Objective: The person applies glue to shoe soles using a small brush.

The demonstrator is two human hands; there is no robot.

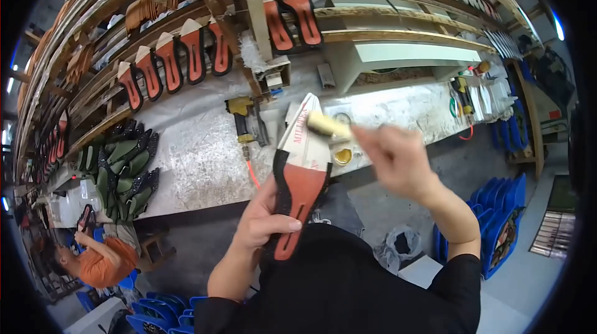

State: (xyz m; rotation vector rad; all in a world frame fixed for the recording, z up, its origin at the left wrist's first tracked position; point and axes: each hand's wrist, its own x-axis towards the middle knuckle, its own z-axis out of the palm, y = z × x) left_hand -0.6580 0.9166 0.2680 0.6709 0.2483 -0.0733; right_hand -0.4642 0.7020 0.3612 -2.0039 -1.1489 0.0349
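Note:
My left hand [264, 223] is closed around the red heel end of a shoe insole [305, 180], thumb on top. The insole is tilted up over the bench edge, with a black rim and a white pointed front bearing red print. My right hand [398, 161], slightly blurred, grips the handle of a brush [328, 125]. Its pale yellow bristle head lies over the white front part; whether it touches cannot be told. Just behind the insole stands a small dish of yellow-brown liquid [342, 157].
Several similar insoles [196, 54] lean along the rack. A yellow-and-black tool [239, 119] with an orange hose lies left on the workbench [193, 175]. Green shoe uppers [121, 169] are piled farther left, near a person in orange [102, 262]. Blue racks [497, 225] stand at right.

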